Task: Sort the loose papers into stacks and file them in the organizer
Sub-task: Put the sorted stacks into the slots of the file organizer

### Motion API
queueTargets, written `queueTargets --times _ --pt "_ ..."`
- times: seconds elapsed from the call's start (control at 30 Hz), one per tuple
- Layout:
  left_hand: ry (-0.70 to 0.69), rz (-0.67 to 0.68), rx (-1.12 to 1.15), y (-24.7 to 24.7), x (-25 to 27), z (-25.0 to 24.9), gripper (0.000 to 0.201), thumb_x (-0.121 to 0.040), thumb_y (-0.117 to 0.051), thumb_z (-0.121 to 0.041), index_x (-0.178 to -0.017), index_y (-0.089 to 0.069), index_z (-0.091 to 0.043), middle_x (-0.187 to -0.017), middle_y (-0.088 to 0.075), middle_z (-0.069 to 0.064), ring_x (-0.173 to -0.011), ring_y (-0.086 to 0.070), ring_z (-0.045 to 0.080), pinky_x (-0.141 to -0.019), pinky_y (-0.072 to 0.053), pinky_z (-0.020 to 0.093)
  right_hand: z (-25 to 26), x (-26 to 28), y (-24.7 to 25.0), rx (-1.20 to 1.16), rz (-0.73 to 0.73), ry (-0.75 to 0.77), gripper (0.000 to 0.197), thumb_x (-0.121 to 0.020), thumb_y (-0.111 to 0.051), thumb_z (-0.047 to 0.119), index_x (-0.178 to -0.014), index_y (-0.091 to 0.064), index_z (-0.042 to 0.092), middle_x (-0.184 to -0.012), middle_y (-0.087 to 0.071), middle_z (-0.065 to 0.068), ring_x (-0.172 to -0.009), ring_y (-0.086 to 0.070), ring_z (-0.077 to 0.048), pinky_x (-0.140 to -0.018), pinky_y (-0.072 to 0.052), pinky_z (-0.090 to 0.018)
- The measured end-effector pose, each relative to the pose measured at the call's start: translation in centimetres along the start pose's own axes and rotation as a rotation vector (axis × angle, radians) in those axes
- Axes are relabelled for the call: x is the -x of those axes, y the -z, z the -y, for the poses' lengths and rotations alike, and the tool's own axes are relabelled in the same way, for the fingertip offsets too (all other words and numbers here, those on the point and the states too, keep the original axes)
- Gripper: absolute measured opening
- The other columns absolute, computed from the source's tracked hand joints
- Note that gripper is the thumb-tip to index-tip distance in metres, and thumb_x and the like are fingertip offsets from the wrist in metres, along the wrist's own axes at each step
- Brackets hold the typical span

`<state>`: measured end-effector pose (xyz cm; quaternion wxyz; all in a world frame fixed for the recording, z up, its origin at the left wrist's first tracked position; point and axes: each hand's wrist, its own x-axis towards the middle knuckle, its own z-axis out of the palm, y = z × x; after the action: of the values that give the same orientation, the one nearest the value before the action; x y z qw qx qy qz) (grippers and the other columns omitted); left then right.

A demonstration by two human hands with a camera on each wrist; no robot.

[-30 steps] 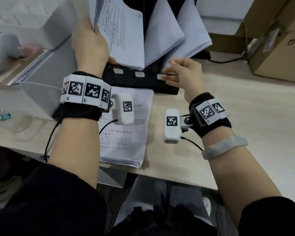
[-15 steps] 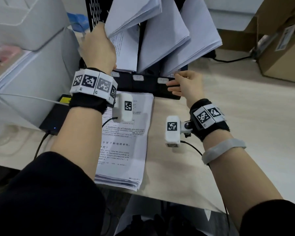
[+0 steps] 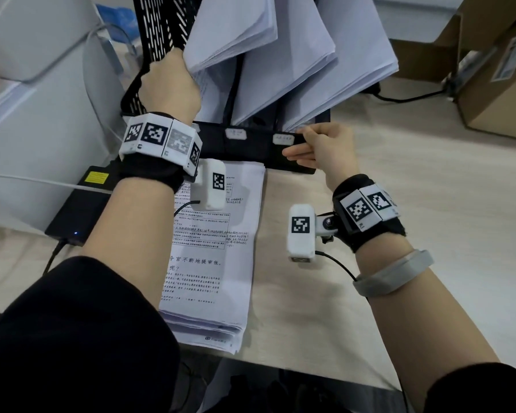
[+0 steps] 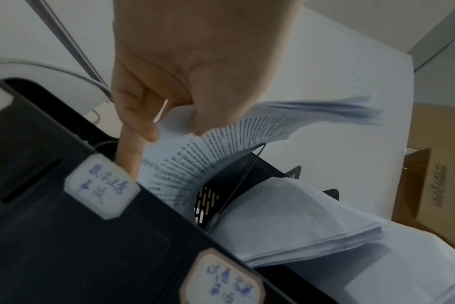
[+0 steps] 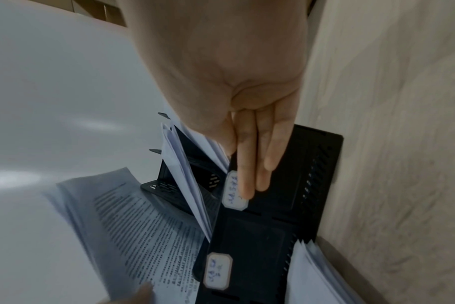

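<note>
Left grip (image 3: pixel 170 84) pinching paper sheaf (image 4: pixel 237 144) at organizer (image 3: pixel 251 147) left slot, wrist raised. Right grip (image 3: pixel 328 147) fingers straight, pressed flat on organizer front rim, forearm low over counter (image 3: pixel 429 219).

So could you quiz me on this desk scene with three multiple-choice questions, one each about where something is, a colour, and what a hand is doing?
1. Where does the flat stack of printed white papers lie?
A. on the cardboard box
B. on the pale wooden desk in front of the organizer
C. inside the organizer

2. What colour is the perforated metal file organizer?
A. black
B. red
C. white

3. What is the left hand doing?
A. resting flat on the desk
B. holding a pen
C. gripping a sheaf of printed pages

Answers: 1 B, the head view shows it on the desk. 2 A, its walls and base are black. 3 C, the left wrist view shows thumb and fingers pinching the pages.
</note>
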<state>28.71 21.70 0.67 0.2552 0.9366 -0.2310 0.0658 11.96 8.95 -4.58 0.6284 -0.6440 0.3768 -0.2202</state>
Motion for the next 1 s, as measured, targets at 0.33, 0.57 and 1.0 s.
queueTargets --times 0.33,0.57,1.0 --pt "0.005 -0.048 0.086 0.0 -0.4 0.1 0.031 -0.094 -0.034 -0.013 -0.119 -0.051 -0.006 -0.124 -0.054 0.023 -0.114 -0.052 0.042 -0.090 -0.043 0.046 0.0 0.2 0.1 0.014 0.022 0.001 0.021 -0.101 -0.039 0.015 -0.094 -0.059 0.013 -0.055 -0.069 0.001 -0.058 -0.069 -0.011 -0.059 -0.055 -0.019" --pt "0.018 0.190 0.111 -1.4 0.5 -0.2 0.030 -0.088 -0.050 -0.025 -0.114 -0.058 -0.015 -0.106 -0.066 0.021 -0.096 -0.064 0.043 -0.086 -0.054 0.049 0.2 0.2 0.3 0.030 0.047 -0.011 0.025 -0.102 -0.039 0.016 -0.087 -0.059 0.019 -0.055 -0.070 0.003 -0.059 -0.069 -0.010 -0.063 -0.055 -0.022" --pt "0.050 0.247 0.471 1.2 7.7 1.5 0.047 -0.085 -0.063 -0.022 -0.130 -0.051 -0.024 -0.126 -0.056 0.004 -0.076 -0.068 0.029 -0.082 -0.057 0.046 -0.6 4.8 -0.5 -0.122 -0.088 0.057 0.037 -0.088 -0.032 -0.010 -0.109 -0.052 0.011 -0.084 -0.067 -0.007 -0.059 -0.066 -0.019 -0.057 -0.055 -0.025"
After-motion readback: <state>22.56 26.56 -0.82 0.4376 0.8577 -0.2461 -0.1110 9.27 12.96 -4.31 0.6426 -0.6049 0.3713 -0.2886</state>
